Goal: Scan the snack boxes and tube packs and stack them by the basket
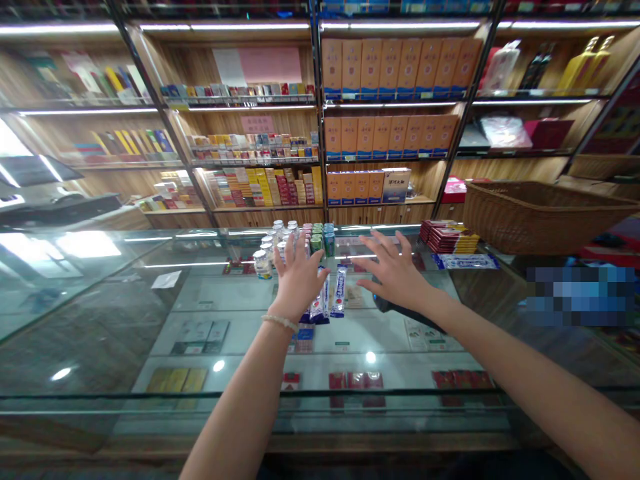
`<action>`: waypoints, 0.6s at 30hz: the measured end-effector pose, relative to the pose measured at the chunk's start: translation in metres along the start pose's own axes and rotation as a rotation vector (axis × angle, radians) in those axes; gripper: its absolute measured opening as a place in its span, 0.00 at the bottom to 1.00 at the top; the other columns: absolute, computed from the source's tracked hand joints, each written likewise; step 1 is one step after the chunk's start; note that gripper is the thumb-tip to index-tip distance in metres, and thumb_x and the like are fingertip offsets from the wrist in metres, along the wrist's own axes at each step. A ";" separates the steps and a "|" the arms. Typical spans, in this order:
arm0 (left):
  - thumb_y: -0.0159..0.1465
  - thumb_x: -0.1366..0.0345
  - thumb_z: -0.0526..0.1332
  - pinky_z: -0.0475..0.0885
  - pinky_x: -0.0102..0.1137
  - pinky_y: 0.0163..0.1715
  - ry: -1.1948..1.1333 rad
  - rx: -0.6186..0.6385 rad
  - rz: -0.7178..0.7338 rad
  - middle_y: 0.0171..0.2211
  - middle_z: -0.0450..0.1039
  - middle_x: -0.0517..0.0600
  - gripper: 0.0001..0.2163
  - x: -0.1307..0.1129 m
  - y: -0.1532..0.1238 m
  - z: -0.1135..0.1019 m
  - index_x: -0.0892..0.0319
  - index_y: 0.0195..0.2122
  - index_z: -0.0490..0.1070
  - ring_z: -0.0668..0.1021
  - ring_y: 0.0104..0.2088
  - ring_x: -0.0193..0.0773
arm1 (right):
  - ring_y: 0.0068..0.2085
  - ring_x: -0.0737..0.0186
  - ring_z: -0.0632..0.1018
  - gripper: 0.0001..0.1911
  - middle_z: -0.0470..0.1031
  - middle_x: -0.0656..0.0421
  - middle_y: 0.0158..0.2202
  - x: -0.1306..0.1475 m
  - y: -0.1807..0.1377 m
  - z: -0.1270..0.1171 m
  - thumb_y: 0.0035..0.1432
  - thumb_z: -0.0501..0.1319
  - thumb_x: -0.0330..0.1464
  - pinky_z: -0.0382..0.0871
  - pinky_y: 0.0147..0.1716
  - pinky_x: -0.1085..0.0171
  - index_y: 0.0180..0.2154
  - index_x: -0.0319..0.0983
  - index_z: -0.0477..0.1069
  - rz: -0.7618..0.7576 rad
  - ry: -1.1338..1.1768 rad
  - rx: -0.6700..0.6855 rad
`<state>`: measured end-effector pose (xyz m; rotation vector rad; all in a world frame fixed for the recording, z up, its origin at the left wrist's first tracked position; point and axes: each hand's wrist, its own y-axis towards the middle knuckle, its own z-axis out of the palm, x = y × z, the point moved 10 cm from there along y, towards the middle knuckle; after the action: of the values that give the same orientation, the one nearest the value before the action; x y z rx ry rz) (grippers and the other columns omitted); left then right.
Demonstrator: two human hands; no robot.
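Note:
Both hands reach out over a glass counter [240,347]. My left hand [300,277], with a beaded bracelet on the wrist, has its fingers spread and holds nothing. Beneath and beside it lie blue-and-white snack packets [339,291], partly hidden by the hand. Just beyond stand several white bottles [263,265] and a cluster of small pink, green and blue containers [329,241]. To the right, my right hand [395,272] is also empty, its fingers apart. Under its wrist, a dark object [383,304] is mostly covered, so its kind cannot be made out.
A stack of red-and-yellow packets [443,238] and another blue-and-white packet [467,261] lie near a wicker basket [540,220] on the right. A paper slip [167,279] lies on the left. Flat packs show under the glass. Behind, shelves hold orange boxes [370,137] and cartons.

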<state>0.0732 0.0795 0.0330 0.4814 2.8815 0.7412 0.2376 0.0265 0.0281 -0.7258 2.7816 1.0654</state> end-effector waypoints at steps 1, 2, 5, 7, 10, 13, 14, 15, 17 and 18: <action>0.67 0.57 0.67 0.44 0.67 0.73 0.005 -0.006 -0.008 0.78 0.50 0.59 0.19 0.002 0.000 -0.001 0.51 0.59 0.77 0.49 0.78 0.63 | 0.73 0.40 0.58 0.21 0.64 0.51 0.73 0.009 0.004 0.003 0.68 0.63 0.48 0.37 0.71 0.35 0.58 0.49 0.77 -0.051 0.002 0.011; 0.67 0.57 0.67 0.44 0.66 0.73 0.012 -0.012 -0.015 0.78 0.50 0.59 0.19 0.004 0.000 -0.002 0.51 0.59 0.77 0.49 0.78 0.63 | 0.73 0.40 0.58 0.21 0.63 0.51 0.73 0.018 0.007 0.006 0.67 0.65 0.48 0.36 0.71 0.35 0.57 0.50 0.78 -0.096 0.003 0.022; 0.67 0.58 0.67 0.45 0.66 0.73 0.038 -0.012 -0.033 0.78 0.50 0.59 0.19 0.011 0.001 -0.004 0.52 0.59 0.77 0.50 0.77 0.63 | 0.73 0.39 0.58 0.22 0.62 0.53 0.74 0.034 0.012 0.023 0.61 0.71 0.47 0.34 0.71 0.35 0.55 0.51 0.79 -0.188 0.001 0.059; 0.67 0.58 0.67 0.45 0.66 0.73 0.052 0.013 -0.042 0.78 0.49 0.59 0.20 0.015 0.001 -0.003 0.53 0.60 0.77 0.50 0.77 0.63 | 0.73 0.39 0.58 0.23 0.62 0.54 0.74 0.039 0.013 0.034 0.58 0.73 0.46 0.33 0.71 0.34 0.54 0.52 0.80 -0.229 -0.001 0.087; 0.67 0.58 0.67 0.44 0.66 0.73 0.060 0.078 -0.045 0.78 0.47 0.60 0.22 0.020 0.001 0.002 0.53 0.62 0.75 0.49 0.78 0.64 | 0.74 0.38 0.57 0.22 0.61 0.54 0.75 0.044 0.013 0.046 0.55 0.76 0.44 0.34 0.71 0.33 0.52 0.52 0.81 -0.270 -0.002 0.119; 0.67 0.59 0.67 0.41 0.66 0.73 0.069 0.116 -0.038 0.78 0.46 0.60 0.22 0.023 0.001 0.005 0.52 0.63 0.75 0.47 0.78 0.63 | 0.74 0.37 0.56 0.21 0.59 0.55 0.76 0.048 0.016 0.052 0.54 0.76 0.42 0.36 0.71 0.31 0.51 0.53 0.81 -0.293 -0.004 0.154; 0.67 0.59 0.67 0.41 0.65 0.73 0.073 0.124 -0.037 0.79 0.46 0.59 0.22 0.023 0.001 0.005 0.52 0.63 0.75 0.47 0.78 0.63 | 0.74 0.36 0.56 0.21 0.58 0.55 0.76 0.050 0.018 0.054 0.54 0.76 0.42 0.37 0.71 0.30 0.51 0.53 0.81 -0.303 -0.005 0.171; 0.67 0.59 0.67 0.40 0.65 0.73 0.077 0.132 -0.039 0.79 0.46 0.59 0.22 0.024 0.001 0.006 0.52 0.62 0.75 0.46 0.78 0.63 | 0.74 0.36 0.56 0.22 0.58 0.56 0.76 0.052 0.019 0.056 0.54 0.76 0.41 0.38 0.70 0.29 0.51 0.53 0.81 -0.315 -0.007 0.189; 0.67 0.59 0.67 0.40 0.66 0.73 0.084 0.145 -0.050 0.79 0.45 0.59 0.22 0.027 0.001 0.008 0.52 0.62 0.75 0.45 0.78 0.63 | 0.74 0.35 0.56 0.23 0.57 0.56 0.77 0.055 0.022 0.060 0.54 0.77 0.40 0.41 0.70 0.29 0.52 0.54 0.81 -0.341 -0.011 0.223; 0.67 0.59 0.67 0.40 0.66 0.73 0.087 0.146 -0.056 0.79 0.44 0.59 0.22 0.028 0.000 0.009 0.51 0.62 0.76 0.45 0.78 0.64 | 0.75 0.35 0.56 0.22 0.56 0.56 0.77 0.057 0.023 0.063 0.54 0.77 0.39 0.42 0.70 0.28 0.52 0.54 0.82 -0.353 -0.012 0.239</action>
<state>0.0484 0.0934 0.0242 0.3917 3.0312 0.5593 0.1707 0.0593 -0.0183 -1.1132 2.5710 0.6586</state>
